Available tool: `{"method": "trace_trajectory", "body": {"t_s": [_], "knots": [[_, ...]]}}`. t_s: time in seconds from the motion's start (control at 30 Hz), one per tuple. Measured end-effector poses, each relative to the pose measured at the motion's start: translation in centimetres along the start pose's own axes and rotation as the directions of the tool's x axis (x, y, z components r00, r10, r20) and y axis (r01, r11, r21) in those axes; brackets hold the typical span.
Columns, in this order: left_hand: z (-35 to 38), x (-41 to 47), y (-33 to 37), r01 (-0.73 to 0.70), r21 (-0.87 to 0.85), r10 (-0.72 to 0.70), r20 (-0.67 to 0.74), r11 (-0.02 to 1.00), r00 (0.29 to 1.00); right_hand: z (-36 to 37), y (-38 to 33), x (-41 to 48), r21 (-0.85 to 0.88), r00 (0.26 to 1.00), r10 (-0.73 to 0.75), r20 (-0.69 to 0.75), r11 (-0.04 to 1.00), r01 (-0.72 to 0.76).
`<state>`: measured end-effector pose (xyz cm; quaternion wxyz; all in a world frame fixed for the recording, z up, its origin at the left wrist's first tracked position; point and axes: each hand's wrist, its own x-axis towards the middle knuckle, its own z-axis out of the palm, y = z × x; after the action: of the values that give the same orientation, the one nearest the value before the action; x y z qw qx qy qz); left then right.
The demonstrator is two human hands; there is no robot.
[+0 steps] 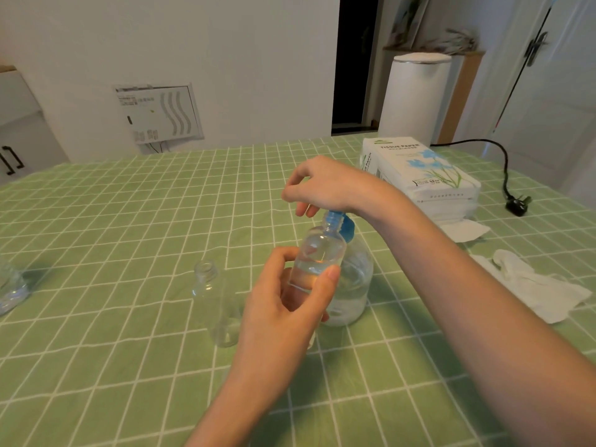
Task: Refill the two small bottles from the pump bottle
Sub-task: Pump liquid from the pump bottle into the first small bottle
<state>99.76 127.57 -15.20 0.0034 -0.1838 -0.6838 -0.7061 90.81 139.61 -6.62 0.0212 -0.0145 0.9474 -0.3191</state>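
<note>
Our left hand [287, 304] grips 1 small bottle [320, 253] at the spout of the pump bottle [353, 285]; our curled right hand [322, 185] rests on top, whether gripping we cannot tell.

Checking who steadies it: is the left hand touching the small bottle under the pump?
Touching. The head view shows the left hand wrapped round the small bottle, thumb on its front.

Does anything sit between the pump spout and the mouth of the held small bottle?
Nothing visible. The left hand holds the small bottle with its uncapped mouth right under the blue spout, while the right hand is on top of the pump bottle. The other small bottle stands apart, to the left.
</note>
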Motion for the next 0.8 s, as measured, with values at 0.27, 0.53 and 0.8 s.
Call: {"method": "trace_trajectory", "body": {"t_s": [0.27,0.53,0.8], "knots": [[-0.05,-0.06,-0.24,0.013,0.011,-0.013,0.0,1.0,1.0,0.41,0.37,0.21,0.038,0.997,0.042,0.064,0.998,-0.045],[-0.17,-0.04,-0.73,0.011,0.041,-0.011,-0.005,0.999,1.0,0.29,0.38,0.06,0.018,0.999,0.03,0.044,0.999,-0.031],[-0.15,-0.02,-0.45,-0.002,0.028,0.002,-0.001,1.0,1.0,0.08,0.1,0.1,0.003,0.999,0.026,0.043,1.0,-0.027]]}}
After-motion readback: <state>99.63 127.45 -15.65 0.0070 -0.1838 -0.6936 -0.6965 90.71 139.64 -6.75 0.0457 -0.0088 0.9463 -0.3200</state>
